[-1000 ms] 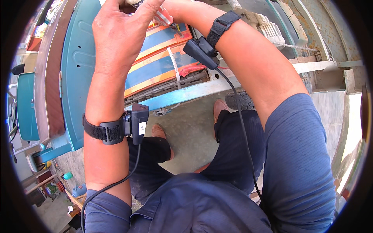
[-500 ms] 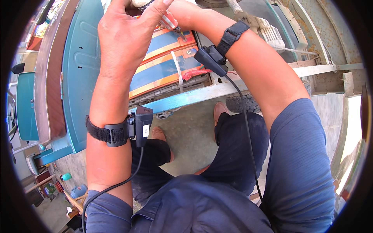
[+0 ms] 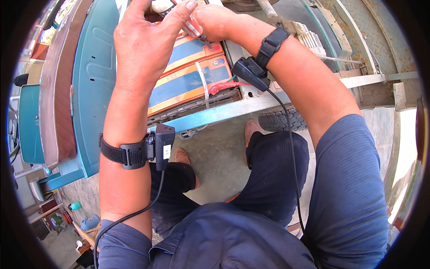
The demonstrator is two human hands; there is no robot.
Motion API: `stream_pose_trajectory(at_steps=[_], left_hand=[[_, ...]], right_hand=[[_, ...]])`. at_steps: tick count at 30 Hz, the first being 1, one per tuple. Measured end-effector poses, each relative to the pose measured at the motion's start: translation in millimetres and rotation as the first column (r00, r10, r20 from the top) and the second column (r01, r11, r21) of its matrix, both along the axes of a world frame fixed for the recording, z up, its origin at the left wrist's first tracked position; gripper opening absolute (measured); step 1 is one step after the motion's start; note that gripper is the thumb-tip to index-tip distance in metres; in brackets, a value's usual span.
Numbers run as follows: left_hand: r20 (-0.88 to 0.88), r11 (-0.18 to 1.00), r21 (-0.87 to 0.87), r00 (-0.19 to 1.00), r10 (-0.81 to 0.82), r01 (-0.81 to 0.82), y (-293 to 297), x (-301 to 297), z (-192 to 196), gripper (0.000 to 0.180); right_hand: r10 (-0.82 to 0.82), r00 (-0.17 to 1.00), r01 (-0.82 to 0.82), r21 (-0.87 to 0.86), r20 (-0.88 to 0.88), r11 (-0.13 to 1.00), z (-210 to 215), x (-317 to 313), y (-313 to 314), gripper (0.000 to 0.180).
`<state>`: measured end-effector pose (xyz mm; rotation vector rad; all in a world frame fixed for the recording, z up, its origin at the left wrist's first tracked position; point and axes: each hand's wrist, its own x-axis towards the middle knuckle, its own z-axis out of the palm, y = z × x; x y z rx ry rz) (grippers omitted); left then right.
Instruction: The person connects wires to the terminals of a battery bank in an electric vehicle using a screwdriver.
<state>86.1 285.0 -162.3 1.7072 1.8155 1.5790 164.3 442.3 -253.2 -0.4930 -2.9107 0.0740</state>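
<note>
My left hand (image 3: 145, 42) is at the top edge, its thumb laid over a white round-ended piece with a dark patterned band (image 3: 162, 5). Beside the thumb, a red-and-white handled tool (image 3: 193, 28) slants down to a metal tip near a corner of the farther orange-and-blue battery (image 3: 188, 48). My right hand (image 3: 210, 21) is curled behind that tool, its fingertips mostly hidden. A nearer orange-and-blue battery (image 3: 179, 89) shows a round metal terminal (image 3: 215, 62). A white strip (image 3: 202, 83) crosses it, and red plastic wrapping (image 3: 219, 86) lies at its near right corner.
A pale blue frame rail (image 3: 201, 117) runs between the batteries and my legs. A blue metal panel (image 3: 92, 89) with a brown padded board stands at left. A tyre (image 3: 282, 120) is below the rail; rusty metal parts lie right. Black cables run from both wrist devices.
My right hand and forearm have shifted slightly right, and the tool has moved slightly down. The left hand stays nearly where it was, its thumb still over the white piece.
</note>
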Motion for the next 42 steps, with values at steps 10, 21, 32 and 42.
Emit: stream_pose_trajectory(at_steps=[10, 21, 32, 42], left_hand=[[-0.006, 0.998, 0.068, 1.000, 0.009, -0.008, 1, 0, -10, 0.038], [0.040, 0.999, 0.032, 0.999, -0.034, 0.032, 7, -9, -14, 0.041], [-0.136, 0.997, -0.034, 0.989, 0.064, -0.070, 6, -16, -9, 0.047], [-0.228, 0.996, -0.023, 0.970, 0.083, -0.091, 7, -20, -5, 0.047]], right_hand=[[0.009, 0.998, -0.021, -0.173, -0.069, 0.985, -3, 9, 4, 0.023], [-0.004, 0.997, 0.004, -0.005, -0.076, 1.000, -7, 13, -2, 0.022], [-0.251, 0.868, 0.140, -0.273, -0.429, 0.952, 5, 31, -3, 0.033], [-0.755, 0.423, -0.049, -0.844, -0.502, 0.534, 9, 118, -82, 0.034]])
